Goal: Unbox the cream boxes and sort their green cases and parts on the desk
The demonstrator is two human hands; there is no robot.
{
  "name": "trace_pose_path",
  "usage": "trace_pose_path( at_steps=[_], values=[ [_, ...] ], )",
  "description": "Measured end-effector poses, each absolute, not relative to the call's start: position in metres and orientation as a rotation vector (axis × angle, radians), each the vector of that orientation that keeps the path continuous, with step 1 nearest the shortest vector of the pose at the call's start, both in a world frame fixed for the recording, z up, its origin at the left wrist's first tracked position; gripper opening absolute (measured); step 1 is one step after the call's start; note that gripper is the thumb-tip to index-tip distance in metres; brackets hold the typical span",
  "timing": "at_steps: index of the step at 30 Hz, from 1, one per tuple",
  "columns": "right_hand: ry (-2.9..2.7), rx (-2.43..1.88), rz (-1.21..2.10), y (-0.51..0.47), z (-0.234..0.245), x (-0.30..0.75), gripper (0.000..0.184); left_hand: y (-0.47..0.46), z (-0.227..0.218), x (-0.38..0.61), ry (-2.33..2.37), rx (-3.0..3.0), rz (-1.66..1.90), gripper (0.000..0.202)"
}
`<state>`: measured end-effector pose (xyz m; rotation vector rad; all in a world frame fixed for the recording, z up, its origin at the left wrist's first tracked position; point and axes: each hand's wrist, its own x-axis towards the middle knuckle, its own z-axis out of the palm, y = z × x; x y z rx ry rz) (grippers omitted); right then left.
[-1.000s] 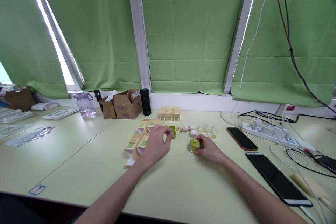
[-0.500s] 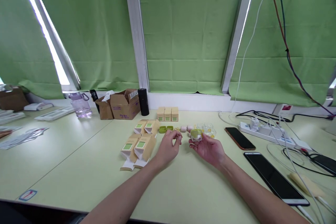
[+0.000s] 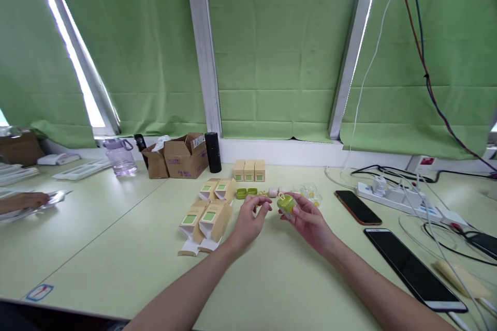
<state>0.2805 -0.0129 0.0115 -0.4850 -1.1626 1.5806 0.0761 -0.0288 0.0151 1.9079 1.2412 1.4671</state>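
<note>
My right hand [image 3: 310, 221] is closed around a small green case [image 3: 287, 204] with a clear lower part and a pale loop on top. My left hand [image 3: 251, 217] hovers just left of the case, fingers curled, thumb and forefinger apart, with nothing visible in it. Beyond the hands lie green shell pieces [image 3: 246, 193], small pale yellow parts [image 3: 263, 193], pinkish-white round pieces [image 3: 276, 192] and clear plastic shells [image 3: 310, 192] with yellow spots. Several kraft boxes [image 3: 215, 220] with green labels lie left of my left hand, the nearer ones with flaps open.
Three small boxes [image 3: 249, 171] stand at the back. Cardboard cartons [image 3: 186, 158], a black cylinder [image 3: 213, 152] and a purple bottle [image 3: 119, 156] are at left; another person's hand [image 3: 29, 200] rests on plastic packets. Phones [image 3: 413, 268] and a power strip [image 3: 396, 197] with cables lie at right.
The green case has turned in my right hand, so its loop now points up and left. My left thumb and forefinger have parted slightly. The other person's hand has reached farther in from the left.
</note>
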Motion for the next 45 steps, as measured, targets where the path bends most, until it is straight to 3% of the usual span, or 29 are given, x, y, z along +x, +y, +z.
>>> trace_pose_path(
  at_steps=[7,13,28,45],
  values=[
    [-1.264,-0.575,1.27,-0.015,0.006,0.274,0.064,-0.031,0.012,0.08,1.131,1.834,1.49,0.027],
    [-1.288,-0.569,1.195,-0.014,-0.001,0.272,0.067,-0.025,0.007,0.082,1.075,1.749,1.531,0.026],
    [-1.412,-0.607,1.297,-0.013,-0.017,0.264,0.059,-0.027,0.011,0.085,1.134,1.73,1.514,0.013],
    [-1.565,-0.843,1.031,-0.011,-0.015,0.265,0.056,-0.032,0.009,0.082,1.27,1.863,1.354,0.014]
  ],
)
